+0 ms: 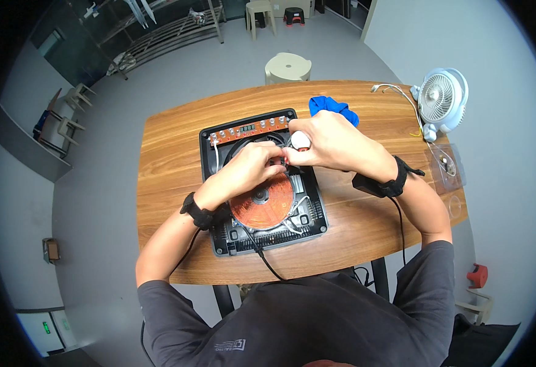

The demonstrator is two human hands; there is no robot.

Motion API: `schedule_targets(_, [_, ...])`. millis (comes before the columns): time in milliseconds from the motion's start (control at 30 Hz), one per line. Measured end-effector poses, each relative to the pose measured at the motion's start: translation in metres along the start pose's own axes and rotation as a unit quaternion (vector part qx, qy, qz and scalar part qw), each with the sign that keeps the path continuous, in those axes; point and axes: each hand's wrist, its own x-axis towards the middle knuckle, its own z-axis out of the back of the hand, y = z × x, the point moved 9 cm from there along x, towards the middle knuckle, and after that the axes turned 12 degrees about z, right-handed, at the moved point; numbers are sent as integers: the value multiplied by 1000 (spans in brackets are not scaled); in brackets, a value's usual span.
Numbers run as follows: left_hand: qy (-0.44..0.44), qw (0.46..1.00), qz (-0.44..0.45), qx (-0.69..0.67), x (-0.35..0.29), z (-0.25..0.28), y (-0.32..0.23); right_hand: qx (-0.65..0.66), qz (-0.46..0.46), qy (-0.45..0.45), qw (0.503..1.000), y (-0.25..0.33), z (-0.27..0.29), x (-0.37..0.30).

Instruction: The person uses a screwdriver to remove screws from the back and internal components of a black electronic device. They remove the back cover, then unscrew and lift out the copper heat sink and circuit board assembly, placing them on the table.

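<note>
An opened induction cooker [317, 227] lies on the table in front of me, its insides bare. Its round copper coil [262, 205] sits in the near half, and an orange-brown control board [249, 129] runs along the far edge. My right hand [326, 144] is wrapped round a tool with a white rounded end [301, 140], perhaps a screwdriver handle; the rest is hidden. Beside it, just beyond the coil, my left hand [252, 164] has its fingers pinched together over the cooker's inner parts. What those fingertips hold is hidden. Both hands nearly touch.
A blue cloth [334, 110] lies beyond my right hand. At the table's right stand a small white fan [441, 98] and a clear tray [445, 168] with small parts. Black cables [270, 264] run off the near edge. A cream stool [288, 67] stands past the far edge.
</note>
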Motion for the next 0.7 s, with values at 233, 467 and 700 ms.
schedule_targets(233, [-14, 999, 20, -29, 10, -8, 11, 0, 22, -22, 1000, 5, 1, 5])
schedule_targets(467, [-13, 999, 19, -43, 13, -14, 18, 5, 5, -3, 1000, 4, 2, 8])
schedule_targets(700, [4, 1000, 22, -8, 12, -15, 16, 6, 3, 6, 1000, 6, 2, 9])
